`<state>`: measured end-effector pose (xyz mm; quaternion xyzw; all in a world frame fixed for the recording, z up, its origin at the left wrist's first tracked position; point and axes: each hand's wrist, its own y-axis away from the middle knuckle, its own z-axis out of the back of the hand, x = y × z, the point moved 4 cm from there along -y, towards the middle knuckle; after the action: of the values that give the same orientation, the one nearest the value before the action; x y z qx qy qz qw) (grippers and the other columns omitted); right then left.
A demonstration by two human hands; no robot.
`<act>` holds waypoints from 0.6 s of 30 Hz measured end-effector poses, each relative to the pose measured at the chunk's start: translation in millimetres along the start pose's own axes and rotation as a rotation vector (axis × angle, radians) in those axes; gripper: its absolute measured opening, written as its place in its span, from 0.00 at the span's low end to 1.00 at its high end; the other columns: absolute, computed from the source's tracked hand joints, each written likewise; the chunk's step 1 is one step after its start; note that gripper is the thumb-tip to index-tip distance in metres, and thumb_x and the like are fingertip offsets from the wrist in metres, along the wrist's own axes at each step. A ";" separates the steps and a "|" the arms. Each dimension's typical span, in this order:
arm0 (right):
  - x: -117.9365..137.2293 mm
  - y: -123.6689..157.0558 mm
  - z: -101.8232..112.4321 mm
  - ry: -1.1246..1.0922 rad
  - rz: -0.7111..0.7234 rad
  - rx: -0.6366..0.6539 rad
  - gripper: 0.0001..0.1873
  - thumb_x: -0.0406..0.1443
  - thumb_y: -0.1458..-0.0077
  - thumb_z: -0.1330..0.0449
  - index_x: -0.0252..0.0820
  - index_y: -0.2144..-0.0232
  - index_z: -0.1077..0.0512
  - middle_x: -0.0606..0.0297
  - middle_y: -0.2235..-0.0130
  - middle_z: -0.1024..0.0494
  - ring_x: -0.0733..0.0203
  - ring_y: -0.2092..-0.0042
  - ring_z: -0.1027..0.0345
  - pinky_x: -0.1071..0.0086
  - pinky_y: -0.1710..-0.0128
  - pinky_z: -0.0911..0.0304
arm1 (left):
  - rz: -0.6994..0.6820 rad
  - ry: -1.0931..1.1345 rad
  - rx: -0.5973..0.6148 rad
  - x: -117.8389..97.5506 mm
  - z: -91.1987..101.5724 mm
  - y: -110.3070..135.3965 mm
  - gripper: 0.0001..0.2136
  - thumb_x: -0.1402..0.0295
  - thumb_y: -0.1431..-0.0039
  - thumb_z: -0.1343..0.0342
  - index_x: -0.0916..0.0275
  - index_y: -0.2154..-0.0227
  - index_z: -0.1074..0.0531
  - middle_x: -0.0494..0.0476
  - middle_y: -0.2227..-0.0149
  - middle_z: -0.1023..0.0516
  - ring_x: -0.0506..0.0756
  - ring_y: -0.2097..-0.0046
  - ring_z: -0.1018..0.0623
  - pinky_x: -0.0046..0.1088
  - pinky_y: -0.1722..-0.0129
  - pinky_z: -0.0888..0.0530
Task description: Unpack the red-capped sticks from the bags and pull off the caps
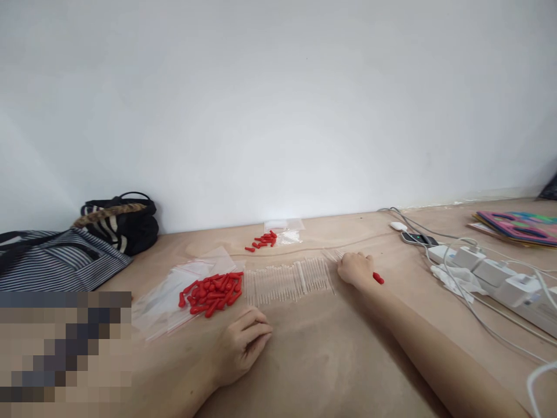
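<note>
My right hand [355,269] is closed at the right end of a row of thin clear glass tubes [274,283]. A few more clear tubes [331,254] stick out at the left of its fingers, and their other ends are hidden by the hand. My left hand [247,342] rests on the table in front of the row, fingers curled together with nothing visible in them. A heap of red rubber dropper bulbs [213,293] lies just beyond it to the left. One or two red bulbs [378,278] lie beside my right wrist.
Clear zip bags [161,305] lie under and beside the red heap. Farther back are a smaller group of red bulbs [263,240] and a clear packet [289,236]. A power strip with white chargers [491,273] and cables stands right. Bags [117,226] and colourful boards [517,225] flank the table.
</note>
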<state>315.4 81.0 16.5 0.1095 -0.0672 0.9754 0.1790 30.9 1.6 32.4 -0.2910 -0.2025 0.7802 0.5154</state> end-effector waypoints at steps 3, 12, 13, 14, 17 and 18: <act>5.0 1.4 5.8 -0.117 0.056 -0.021 0.15 0.36 0.44 0.54 0.33 0.65 0.29 0.49 0.64 0.25 0.51 0.57 0.35 0.62 0.59 0.46 | -0.005 0.002 -0.009 -0.2 -1.4 -0.9 0.08 0.78 0.44 0.53 0.64 0.68 0.30 0.57 0.71 0.28 0.51 0.68 0.29 0.26 0.68 0.29; 50.9 46.2 -9.7 -1.109 0.404 0.215 0.14 0.46 0.48 0.48 0.41 0.73 0.35 0.70 0.79 0.31 0.65 0.75 0.36 0.71 0.74 0.42 | 0.103 -0.069 -0.145 3.4 -22.6 -13.7 0.08 0.74 0.43 0.52 0.62 0.63 0.30 0.55 0.70 0.26 0.50 0.68 0.26 0.24 0.67 0.28; 56.3 53.4 -14.8 -1.267 0.387 0.290 0.16 0.48 0.52 0.44 0.41 0.74 0.36 0.72 0.80 0.32 0.66 0.77 0.37 0.72 0.75 0.42 | 0.148 -0.071 -0.176 4.7 -24.9 -15.8 0.09 0.73 0.43 0.52 0.62 0.61 0.31 0.55 0.69 0.26 0.50 0.68 0.26 0.24 0.67 0.28; 61.0 60.1 -19.5 -1.404 0.352 0.363 0.17 0.48 0.57 0.39 0.41 0.75 0.36 0.72 0.80 0.31 0.67 0.77 0.37 0.72 0.74 0.41 | 0.194 -0.068 -0.200 5.8 -26.9 -17.9 0.10 0.72 0.43 0.52 0.62 0.58 0.32 0.55 0.68 0.26 0.50 0.67 0.26 0.25 0.66 0.27; 70.9 77.1 -29.4 -1.687 0.216 0.559 0.21 0.44 0.68 0.31 0.40 0.76 0.35 0.70 0.78 0.27 0.66 0.74 0.32 0.72 0.71 0.39 | 0.279 -0.052 -0.244 8.0 -31.2 -24.2 0.12 0.67 0.43 0.50 0.61 0.56 0.33 0.55 0.67 0.26 0.50 0.68 0.26 0.25 0.67 0.26; 72.7 81.4 -31.4 -1.737 0.177 0.612 0.21 0.43 0.70 0.30 0.39 0.77 0.35 0.69 0.78 0.26 0.66 0.73 0.32 0.71 0.70 0.38 | 0.291 -0.050 -0.249 8.5 -31.9 -25.9 0.11 0.66 0.43 0.50 0.61 0.57 0.32 0.55 0.67 0.26 0.51 0.68 0.25 0.25 0.67 0.26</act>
<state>213.5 35.2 -4.0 0.8394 0.0748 0.5364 -0.0463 67.2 20.0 22.4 -0.3592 -0.2659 0.8224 0.3521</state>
